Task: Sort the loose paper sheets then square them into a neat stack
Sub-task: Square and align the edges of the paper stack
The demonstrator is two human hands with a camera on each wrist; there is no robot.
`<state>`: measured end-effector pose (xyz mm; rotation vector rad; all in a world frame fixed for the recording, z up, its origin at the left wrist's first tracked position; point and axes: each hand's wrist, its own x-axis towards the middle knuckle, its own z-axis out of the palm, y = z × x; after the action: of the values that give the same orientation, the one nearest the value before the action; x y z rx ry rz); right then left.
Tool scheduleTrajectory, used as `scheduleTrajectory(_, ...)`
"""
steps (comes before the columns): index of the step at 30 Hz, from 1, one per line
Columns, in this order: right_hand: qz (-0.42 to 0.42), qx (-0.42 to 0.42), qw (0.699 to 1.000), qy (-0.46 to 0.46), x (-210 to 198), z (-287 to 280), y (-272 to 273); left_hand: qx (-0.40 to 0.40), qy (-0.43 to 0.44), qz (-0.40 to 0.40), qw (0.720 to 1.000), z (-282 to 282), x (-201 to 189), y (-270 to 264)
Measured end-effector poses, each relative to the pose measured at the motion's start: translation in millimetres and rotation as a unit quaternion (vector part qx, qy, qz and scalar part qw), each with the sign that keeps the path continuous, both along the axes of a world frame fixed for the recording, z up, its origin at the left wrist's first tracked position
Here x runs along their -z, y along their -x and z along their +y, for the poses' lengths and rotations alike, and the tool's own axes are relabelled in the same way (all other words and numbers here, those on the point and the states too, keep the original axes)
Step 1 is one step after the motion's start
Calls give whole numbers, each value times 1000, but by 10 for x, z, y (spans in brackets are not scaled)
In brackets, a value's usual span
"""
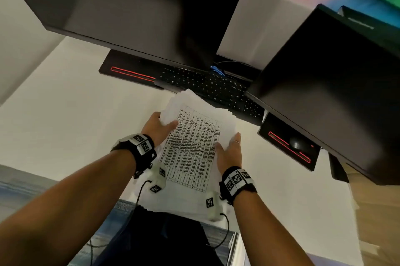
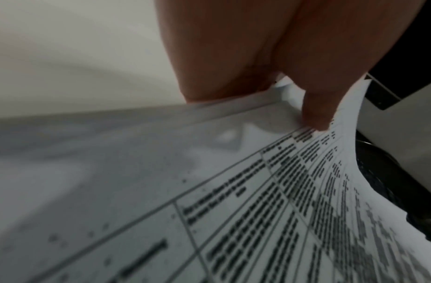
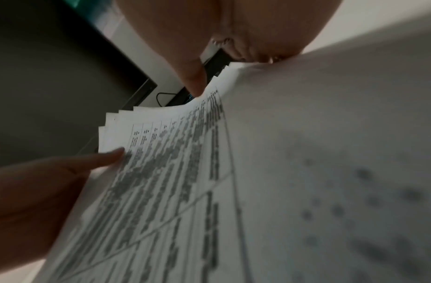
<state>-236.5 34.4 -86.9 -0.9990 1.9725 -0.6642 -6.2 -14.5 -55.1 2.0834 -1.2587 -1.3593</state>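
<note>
A stack of white paper sheets point(image 1: 192, 142) is held over the near edge of the white desk point(image 1: 75, 114). Its top sheet carries a printed table, and the far edges are fanned out unevenly. My left hand point(image 1: 165, 121) grips the stack's left side, thumb on top and fingers underneath. My right hand point(image 1: 228, 142) holds the right side the same way, thumb on the top sheet. In the left wrist view the paper stack point(image 2: 233, 191) fills the frame below my left hand point(image 2: 265, 95). The right wrist view shows the paper stack point(image 3: 282, 153), my right hand point(image 3: 233, 70) and, across it, my left hand point(image 3: 40, 181).
A black keyboard point(image 1: 207, 86) lies just beyond the stack's far edge. Two dark monitors point(image 1: 140, 6) point(image 1: 335, 81) hang over the desk's back and right. A black mouse point(image 1: 299, 143) sits on the right monitor's base. Bare desk shows to the left.
</note>
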Motion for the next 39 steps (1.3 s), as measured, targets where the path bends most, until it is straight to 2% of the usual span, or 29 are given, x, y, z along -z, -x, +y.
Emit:
scheduleTrajectory(2, 20, 12, 1000, 0, -18, -37, -41, 13, -5, 22, 1000, 22, -27, 118)
scheduleTrajectory(3, 33, -10, 999, -9, -44, -62, -85, 24, 3, 33, 999, 21, -35, 166)
scheduleTrajectory(5, 50, -45, 998, -8, -54, -121, -137, -8, 13, 53, 998, -18, -34, 215)
scheduleTrajectory(6, 56, -33, 998, -3, -83, -137, -135, -33, 6, 52, 998, -43, -9, 218)
scheduleTrajectory(8, 79, -16, 997, -16, -92, -117, -92, -46, -10, 27, 999, -18, -9, 241)
scheduleTrajectory(11, 48, -64, 995, -56, -53, 15, -6, -6, -16, -23, 1000, 95, -68, 253)
scheduleTrajectory(15, 35, -69, 997, -29, -113, 127, 155, 12, 60, -34, 998, 200, -163, 264)
scheduleTrajectory(17, -6, -38, 999, 4, -215, 112, 281, 3, 108, 26, 994, 276, -275, 236)
scheduleTrajectory(19, -112, 9, 993, 45, -450, 87, 420, 6, 146, 115, 983, 381, -512, 198)
scheduleTrajectory(21, -178, 1, 979, 100, -757, 49, 545, 8, 181, 189, 965, 460, -823, 184)
scheduleTrajectory(23, -194, -13, 970, 149, -1119, 31, 611, 0, 225, 226, 948, 490, -1116, 202)
scheduleTrajectory(27, -245, -7, 929, 276, -1643, 110, 582, -7, 376, 201, 904, 498, -1430, 226)
scheduleTrajectory(29, -260, -7, 918, 299, -1702, 191, 529, 12, 425, 160, 891, 581, -1420, 234)
scheduleTrajectory(31, -248, -31, 915, 317, -1674, 255, 470, 40, 410, 139, 900, 658, -1302, 249)
scheduleTrajectory(34, -208, -48, 924, 318, -1589, 248, 419, 6, 353, 174, 919, 689, -1138, 232)
scheduleTrajectory(37, -209, -25, 929, 304, -1581, 220, 378, -23, 384, 101, 918, 609, -1185, 240)
scheduleTrajectory(39, -224, 5, 929, 294, -1606, 195, 366, -47, 401, 98, 910, 547, -1295, 246)
